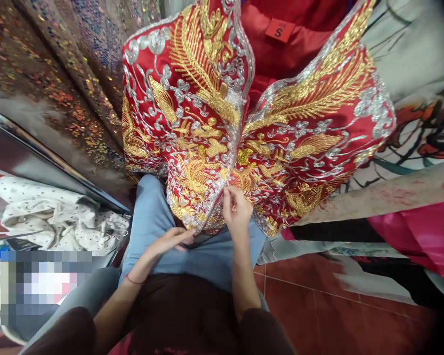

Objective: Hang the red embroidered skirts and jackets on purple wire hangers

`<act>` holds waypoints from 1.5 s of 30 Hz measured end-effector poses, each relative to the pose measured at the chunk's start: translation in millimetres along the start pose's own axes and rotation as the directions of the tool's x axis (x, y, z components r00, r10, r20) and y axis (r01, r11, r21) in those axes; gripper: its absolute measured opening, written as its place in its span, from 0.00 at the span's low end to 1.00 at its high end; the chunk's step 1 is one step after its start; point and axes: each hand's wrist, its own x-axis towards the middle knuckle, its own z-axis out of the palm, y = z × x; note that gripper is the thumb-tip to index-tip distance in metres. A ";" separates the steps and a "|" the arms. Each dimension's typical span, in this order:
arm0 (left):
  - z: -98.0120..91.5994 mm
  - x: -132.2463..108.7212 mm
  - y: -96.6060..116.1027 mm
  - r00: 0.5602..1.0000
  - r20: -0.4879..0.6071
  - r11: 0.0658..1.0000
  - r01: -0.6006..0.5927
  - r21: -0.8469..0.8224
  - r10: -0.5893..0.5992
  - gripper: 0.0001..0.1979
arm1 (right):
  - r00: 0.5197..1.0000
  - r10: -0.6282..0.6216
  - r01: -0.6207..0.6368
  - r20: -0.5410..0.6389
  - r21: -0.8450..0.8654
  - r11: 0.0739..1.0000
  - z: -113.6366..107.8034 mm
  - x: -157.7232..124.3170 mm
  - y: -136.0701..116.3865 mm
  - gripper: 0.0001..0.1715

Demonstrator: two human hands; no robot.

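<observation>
A red jacket [244,143], thick with gold and silver embroidery, hangs over my knees with its front panels partly apart at the neck. Its red lining carries an orange size label [280,30] marked "S". My left hand [175,239] is closed on the lower front corner of one panel, fingers on top and thumb mostly hidden. Higher up, my right hand [237,209] pinches at the front opening, thumb and forefinger together against the edge. Whether a small thing such as a fastener sits in that pinch is too fine to make out.
Sequinned fabric [52,74] hangs at the left beside a metal-edged panel [55,158]. White dotted cloth [59,212] lies bunched lower left, near a blurred patch. Patterned and pink fabrics [418,236] hang at the right, above red floor tiles [318,296].
</observation>
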 end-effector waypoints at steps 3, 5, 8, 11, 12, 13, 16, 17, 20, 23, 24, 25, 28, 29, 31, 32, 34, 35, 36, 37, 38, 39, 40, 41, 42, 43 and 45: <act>-5.9 -17.4 23.9 0.982 -0.011 0.902 -0.167 0.398 0.187 0.22 | 1.000 -0.020 0.020 0.015 0.039 0.999 7.9 -11.5 0.8 0.13; 2.2 -20.7 49.7 0.907 -0.011 0.726 -0.331 0.603 0.422 0.18 | 0.991 -0.123 0.122 0.045 0.025 0.992 12.6 -15.5 -0.5 0.13; 17.6 -8.8 85.6 0.776 -0.069 0.532 -0.362 0.766 0.628 0.10 | 0.955 -0.259 0.269 0.145 -0.050 0.962 13.4 -17.5 -4.1 0.13; 23.4 10.2 101.5 0.712 -0.012 0.407 -0.387 0.827 0.702 0.08 | 0.928 -0.332 0.353 0.172 -0.115 0.928 5.9 -17.7 -5.7 0.13; 23.3 15.2 102.3 0.705 0.027 0.386 -0.420 0.822 0.709 0.08 | 0.921 -0.351 0.373 0.168 -0.121 0.920 2.7 -17.5 -5.3 0.13; 22.7 19.2 101.7 0.698 0.059 0.372 -0.448 0.813 0.713 0.09 | 0.913 -0.371 0.393 0.171 -0.121 0.911 -0.1 -17.1 -4.6 0.13; 21.6 24.5 97.6 0.680 0.059 0.357 -0.454 0.816 0.731 0.08 | 0.879 -0.433 0.461 0.201 -0.122 0.879 -5.5 -13.2 -2.5 0.13; 21.9 24.5 96.6 0.681 0.049 0.358 -0.444 0.821 0.731 0.09 | 0.870 -0.450 0.479 0.203 -0.128 0.868 -6.2 -10.6 -2.3 0.13; 24.0 22.3 94.0 0.705 0.034 0.367 -0.409 0.835 0.708 0.10 | 0.875 -0.463 0.482 0.140 -0.168 0.860 -7.8 3.3 -5.8 0.13; 24.9 19.6 86.7 0.725 0.040 0.368 -0.395 0.842 0.688 0.12 | 0.891 -0.452 0.437 -0.035 -0.200 0.877 -13.2 27.8 -18.5 0.13; 24.6 19.0 83.3 0.724 0.037 0.369 -0.393 0.842 0.689 0.12 | 0.884 -0.457 0.432 -0.097 -0.204 0.879 -16.5 38.4 -25.2 0.13; 24.1 18.6 79.8 0.721 0.033 0.370 -0.393 0.842 0.692 0.13 | 0.869 -0.471 0.436 -0.152 -0.212 0.874 -20.4 50.1 -32.9 0.12; 23.2 18.7 73.2 0.723 0.017 0.377 -0.380 0.845 0.690 0.13 | 0.796 -0.537 0.469 -0.281 -0.274 0.839 -34.5 89.7 -58.2 0.11; 23.5 19.1 73.0 0.727 0.015 0.378 -0.374 0.847 0.687 0.14 | 0.770 -0.555 0.472 -0.313 -0.304 0.827 -39.1 103.5 -65.7 0.09; 25.2 20.2 75.5 0.727 0.013 0.379 -0.373 0.847 0.687 0.14 | 0.741 -0.578 0.470 -0.342 -0.351 0.810 -46.4 129.2 -76.5 0.07; 26.1 20.9 77.9 0.721 0.013 0.378 -0.379 0.844 0.692 0.15 | 0.741 -0.580 0.469 -0.339 -0.356 0.808 -48.8 140.2 -78.9 0.07; 26.5 21.8 85.3 0.707 0.021 0.369 -0.395 0.842 0.707 0.15 | 0.773 -0.554 0.465 -0.309 -0.318 0.826 -50.6 156.0 -77.2 0.10; 25.5 21.9 90.5 0.701 0.029 0.357 -0.398 0.845 0.712 0.16 | 0.795 -0.534 0.463 -0.287 -0.282 0.840 -50.3 160.3 -73.2 0.12; 23.4 21.5 97.1 0.697 0.042 0.342 -0.403 0.849 0.716 0.16 | 0.811 -0.520 0.465 -0.267 -0.245 0.851 -49.3 162.2 -67.5 0.12; 20.2 20.5 105.4 0.691 0.061 0.329 -0.417 0.847 0.720 0.16 | 0.817 -0.516 0.472 -0.257 -0.217 0.855 -47.8 162.1 -60.7 0.13; 15.9 18.7 115.5 0.680 0.084 0.320 -0.446 0.836 0.728 0.15 | 0.810 -0.532 0.492 -0.246 -0.208 0.845 -46.2 160.2 -53.3 0.12; 10.7 16.0 127.7 0.652 0.105 0.312 -0.491 0.814 0.751 0.15 | 0.789 -0.570 0.526 -0.231 -0.226 0.820 -44.7 157.2 -46.2 0.13; 4.8 12.3 141.7 0.599 0.113 0.302 -0.547 0.781 0.793 0.14 | 0.754 -0.625 0.570 -0.202 -0.271 0.775 -43.6 153.7 -39.8 0.14; -1.5 7.6 157.3 0.521 0.106 0.280 -0.607 0.743 0.847 0.12 | 0.711 -0.685 0.612 -0.157 -0.340 0.714 -43.0 150.0 -34.8 0.16; -8.1 2.1 174.0 0.397 0.069 0.232 -0.661 0.714 0.915 0.10 | 0.668 -0.737 0.643 -0.098 -0.422 0.639 -43.4 146.6 -31.4 0.18; -14.8 -4.0 191.3 0.253 0.007 0.174 -0.687 0.706 0.968 0.08 | 0.633 -0.774 0.659 -0.036 -0.500 0.562 -45.0 143.6 -29.8 0.20; -28.4 -16.6 225.5 -0.043 -0.089 0.038 -0.664 0.747 0.995 0.06 | 0.587 -0.808 0.665 0.041 -0.594 0.453 -53.4 139.7 -31.3 0.20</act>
